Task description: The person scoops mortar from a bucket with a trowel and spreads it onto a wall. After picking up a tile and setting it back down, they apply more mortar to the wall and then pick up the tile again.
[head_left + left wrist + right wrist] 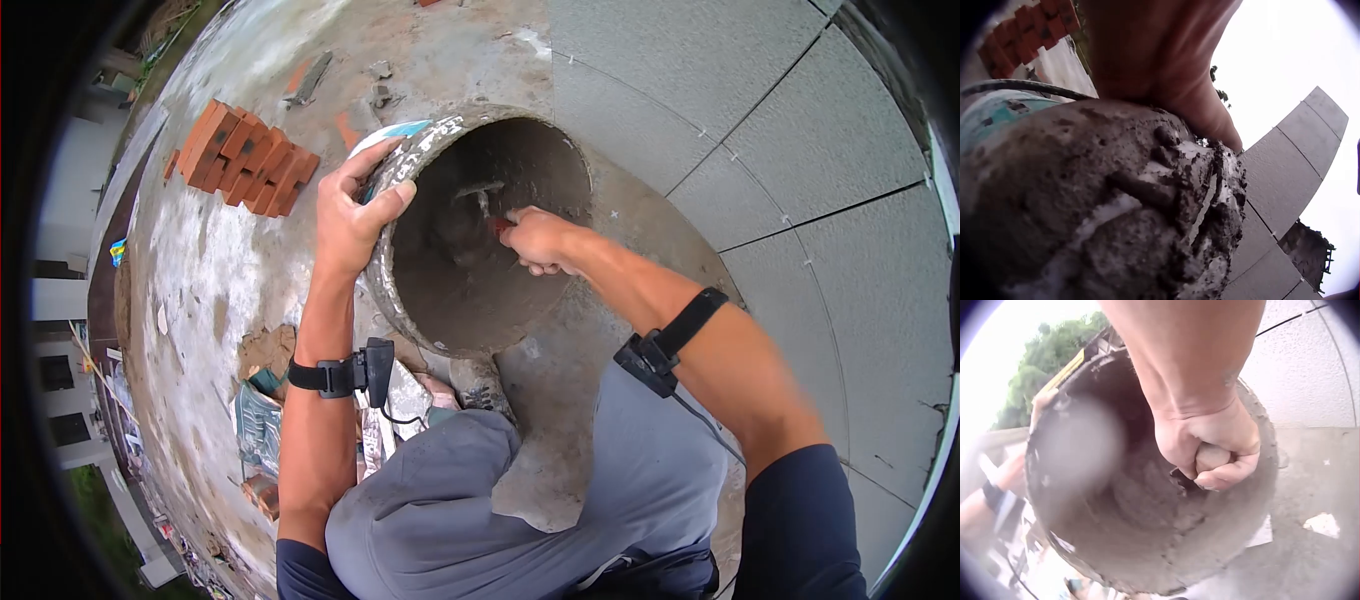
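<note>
A mortar-caked bucket (400,290) is tipped with its mouth toward me, grey mortar coating its inner wall (1147,550). My left hand (352,215) grips the rim at the left, the thumb lying over the edge. From the left wrist view, that hand (1160,69) sits above the crusted bucket side (1085,187). My right hand (545,242) reaches into the mouth and holds a trowel by its reddish handle (499,228). The handle's rounded end (1212,457) pokes out of the curled fingers in the right wrist view. Mortar and shadow mostly hide the blade.
Stacked red bricks (245,160) stand on the concrete floor at the upper left. Large grey tiles (800,130) with small spacers in the joints cover the right side. Crumpled bags (395,410) lie by my left knee. Broken pieces (312,78) lie beyond the bucket.
</note>
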{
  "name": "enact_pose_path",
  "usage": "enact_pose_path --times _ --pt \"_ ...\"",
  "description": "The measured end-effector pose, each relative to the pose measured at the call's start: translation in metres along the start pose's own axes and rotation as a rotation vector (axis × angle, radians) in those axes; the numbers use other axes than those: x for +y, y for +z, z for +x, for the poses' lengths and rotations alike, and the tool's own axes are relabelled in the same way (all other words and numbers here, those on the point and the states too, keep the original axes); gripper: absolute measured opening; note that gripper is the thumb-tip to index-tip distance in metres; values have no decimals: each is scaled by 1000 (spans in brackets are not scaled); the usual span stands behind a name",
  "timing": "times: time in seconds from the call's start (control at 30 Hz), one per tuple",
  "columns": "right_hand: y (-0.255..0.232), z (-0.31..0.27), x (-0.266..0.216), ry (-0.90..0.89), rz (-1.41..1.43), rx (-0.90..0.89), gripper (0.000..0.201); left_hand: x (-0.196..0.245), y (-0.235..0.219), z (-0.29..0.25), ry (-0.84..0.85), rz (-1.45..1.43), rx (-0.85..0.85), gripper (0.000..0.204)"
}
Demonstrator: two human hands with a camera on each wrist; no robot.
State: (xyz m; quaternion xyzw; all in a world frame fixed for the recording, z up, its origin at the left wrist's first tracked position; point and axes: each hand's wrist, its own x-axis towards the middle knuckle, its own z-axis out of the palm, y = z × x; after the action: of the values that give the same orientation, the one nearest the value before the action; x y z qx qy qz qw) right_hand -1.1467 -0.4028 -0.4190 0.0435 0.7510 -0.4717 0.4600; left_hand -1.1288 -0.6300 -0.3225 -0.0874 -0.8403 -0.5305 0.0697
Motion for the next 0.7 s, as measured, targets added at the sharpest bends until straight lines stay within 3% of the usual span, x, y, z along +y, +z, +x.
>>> enact_pose_path --times 0.07,0.13,0.2,0.27,0.33,0.4,0.43,0.57,0.63,0.67,0.7 --pt "-10 -20 -18 -57 59 -65 57 0 1 -1 -21 -18 33 56" --pt "-21 -26 -30 -371 -127 114 56 6 0 -1 -117 -43 46 58" --pt "-21 -4 -20 -376 -260 129 55 9 2 -2 -93 -52 54 58" --pt "-14 13 5 -216 -474 207 55 3 5 -6 -24 -37 65 57" --pt "-5 17 19 -223 -457 222 53 2 3 -3 -11 -7 72 57" --pt "-10 5 30 28 -103 -80 46 7 7 -4 -44 24 45 58" --pt "-18 0 30 63 169 -148 37 3 9 -1 -7 -41 47 58" --pt "-49 -44 16 -68 329 -285 48 1 4 -1 -21 29 74 58" --pt "-65 -47 20 -143 -380 -117 43 3 4 -2 -53 5 79 58" --pt "-63 -44 22 -141 -380 -107 43 5 6 2 -73 -20 76 59" --pt "-54 -37 23 -241 -685 126 41 7 9 5 -64 -23 74 59"
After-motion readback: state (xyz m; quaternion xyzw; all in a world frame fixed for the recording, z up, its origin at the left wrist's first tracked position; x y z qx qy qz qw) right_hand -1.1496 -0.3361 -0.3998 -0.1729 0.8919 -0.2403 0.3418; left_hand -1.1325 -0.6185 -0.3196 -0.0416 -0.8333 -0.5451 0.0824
